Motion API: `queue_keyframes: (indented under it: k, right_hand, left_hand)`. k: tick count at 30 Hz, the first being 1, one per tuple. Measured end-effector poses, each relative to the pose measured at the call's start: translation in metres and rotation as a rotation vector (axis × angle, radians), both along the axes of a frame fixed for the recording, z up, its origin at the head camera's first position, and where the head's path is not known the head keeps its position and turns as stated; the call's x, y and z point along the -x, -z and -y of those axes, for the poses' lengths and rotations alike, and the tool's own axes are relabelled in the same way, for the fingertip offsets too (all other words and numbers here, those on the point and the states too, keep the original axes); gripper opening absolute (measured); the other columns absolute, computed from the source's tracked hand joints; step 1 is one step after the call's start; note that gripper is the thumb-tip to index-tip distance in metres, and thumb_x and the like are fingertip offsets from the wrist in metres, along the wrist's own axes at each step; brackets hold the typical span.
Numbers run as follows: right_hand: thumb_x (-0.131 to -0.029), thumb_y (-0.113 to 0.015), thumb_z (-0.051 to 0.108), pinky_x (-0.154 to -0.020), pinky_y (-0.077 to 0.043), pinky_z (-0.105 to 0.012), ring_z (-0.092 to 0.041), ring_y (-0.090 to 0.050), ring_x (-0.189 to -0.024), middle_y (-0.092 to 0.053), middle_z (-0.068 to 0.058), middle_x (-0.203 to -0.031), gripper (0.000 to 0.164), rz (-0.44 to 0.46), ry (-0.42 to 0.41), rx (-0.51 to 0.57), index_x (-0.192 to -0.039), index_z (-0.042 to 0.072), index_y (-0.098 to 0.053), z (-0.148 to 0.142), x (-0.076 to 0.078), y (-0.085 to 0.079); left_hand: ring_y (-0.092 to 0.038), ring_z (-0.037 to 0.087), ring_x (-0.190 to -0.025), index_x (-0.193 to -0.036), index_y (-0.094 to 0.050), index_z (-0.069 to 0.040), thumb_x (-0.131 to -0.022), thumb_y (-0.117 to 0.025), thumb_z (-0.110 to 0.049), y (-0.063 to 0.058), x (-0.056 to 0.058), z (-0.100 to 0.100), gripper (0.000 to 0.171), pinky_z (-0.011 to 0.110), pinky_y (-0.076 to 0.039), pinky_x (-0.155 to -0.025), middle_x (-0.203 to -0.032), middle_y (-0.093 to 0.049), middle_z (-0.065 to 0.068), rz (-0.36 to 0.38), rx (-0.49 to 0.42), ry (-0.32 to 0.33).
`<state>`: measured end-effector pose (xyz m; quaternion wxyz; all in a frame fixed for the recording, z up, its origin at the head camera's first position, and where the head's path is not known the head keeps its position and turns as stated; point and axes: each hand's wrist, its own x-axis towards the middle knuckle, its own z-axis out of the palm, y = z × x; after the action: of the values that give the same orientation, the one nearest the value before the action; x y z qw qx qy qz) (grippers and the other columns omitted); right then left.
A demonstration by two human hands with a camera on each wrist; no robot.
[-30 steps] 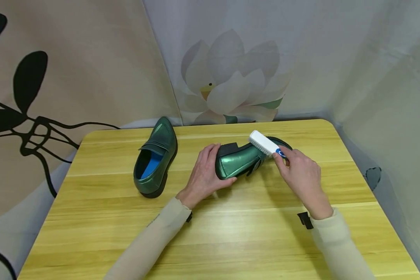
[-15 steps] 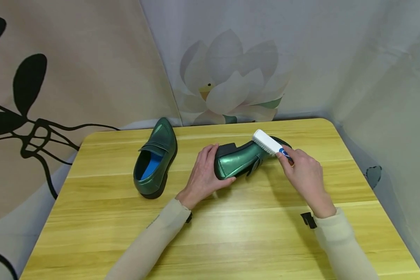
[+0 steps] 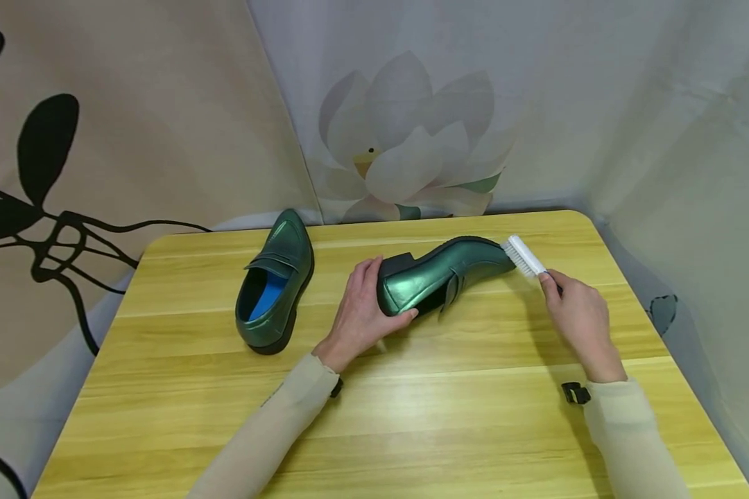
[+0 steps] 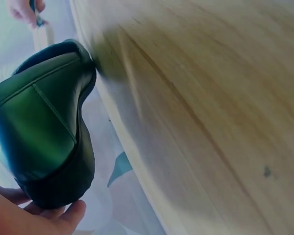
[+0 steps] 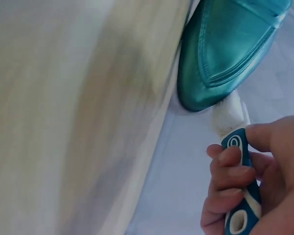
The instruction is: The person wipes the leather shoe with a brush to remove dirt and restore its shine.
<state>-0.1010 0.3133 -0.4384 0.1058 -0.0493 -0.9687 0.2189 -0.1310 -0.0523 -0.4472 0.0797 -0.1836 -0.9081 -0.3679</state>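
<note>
My left hand (image 3: 365, 315) grips a shiny green loafer (image 3: 431, 277) by its heel, with the thumb near the shoe's opening. The loafer is tipped on its side, its toe pointing right and its dark sole facing away. In my right hand (image 3: 580, 319) is a white-headed brush (image 3: 524, 255) with a blue and white handle (image 5: 242, 181); fingers and thumb wrap the handle. The bristles are at the toe tip of the loafer in the head and right wrist views. To the left stands a matching green loafer (image 3: 277, 284) upright, with a blue insole (image 3: 270, 294).
The wooden table (image 3: 449, 423) lies under both hands, its far edge just beyond the shoes. Behind it hangs a pale curtain (image 3: 537, 125) printed with a flower. Black leaf shapes (image 3: 48, 149) show on the left.
My right hand has moved the brush to the right, from the middle of the loafer's sole side to its toe tip. The left hand has barely moved and still holds the heel.
</note>
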Motion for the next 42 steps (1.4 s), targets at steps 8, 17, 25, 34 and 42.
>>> queue_keyframes:
  k: [8, 17, 25, 34, 42]
  right_hand:
    - [-0.112, -0.043, 0.040, -0.046, -0.030, -0.037, -0.025, -0.044, -0.052, -0.051, -0.008, -0.063, 0.053, 0.018, 0.010, -0.026, -0.130, -0.004, -0.067, -0.002, 0.003, 0.000]
    - [-0.108, -0.058, 0.030, -0.045, -0.036, -0.039, -0.028, -0.051, -0.055, -0.061, -0.016, -0.074, 0.039, -0.149, -0.112, -0.037, -0.124, -0.003, -0.071, 0.050, 0.011, -0.023]
    - [-0.102, -0.069, 0.027, -0.045, -0.035, -0.033, -0.019, -0.045, -0.054, -0.057, -0.008, -0.072, 0.039, -0.208, -0.266, -0.066, -0.128, -0.001, -0.070, 0.088, 0.003, -0.028]
    - [-0.104, -0.065, 0.028, -0.044, -0.033, -0.035, -0.022, -0.047, -0.052, -0.060, -0.013, -0.072, 0.036, -0.199, -0.173, -0.039, -0.124, -0.001, -0.072, 0.067, 0.010, -0.023]
    - [-0.109, -0.054, 0.032, -0.046, -0.034, -0.039, -0.029, -0.051, -0.057, -0.063, -0.018, -0.077, 0.043, -0.088, -0.058, -0.022, -0.124, -0.004, -0.070, 0.026, 0.014, -0.018]
  left_hand:
    - [-0.048, 0.035, -0.129, -0.155, -0.039, 0.001, -0.074, -0.089, -0.051, 0.000, 0.000, -0.001, 0.108, 0.050, -0.044, -0.109, -0.146, -0.045, 0.020, 0.006, -0.009, -0.020]
    - [-0.049, 0.036, -0.129, -0.156, -0.038, 0.000, -0.074, -0.089, -0.052, 0.000, -0.001, -0.002, 0.109, 0.051, -0.044, -0.109, -0.147, -0.045, 0.020, 0.031, -0.004, -0.029]
    - [-0.051, 0.036, -0.126, -0.157, -0.036, -0.001, -0.076, -0.088, -0.052, -0.001, -0.001, -0.002, 0.109, 0.051, -0.045, -0.107, -0.147, -0.045, 0.020, 0.070, 0.008, -0.045]
    - [-0.051, 0.035, -0.127, -0.157, -0.037, -0.001, -0.077, -0.085, -0.055, -0.001, 0.001, -0.001, 0.108, 0.050, -0.044, -0.108, -0.147, -0.045, 0.019, 0.103, 0.001, -0.052]
    - [-0.052, 0.035, -0.125, -0.158, -0.035, -0.001, -0.081, -0.081, -0.057, -0.002, 0.003, 0.002, 0.106, 0.051, -0.045, -0.108, -0.148, -0.045, 0.020, 0.189, -0.015, -0.083]
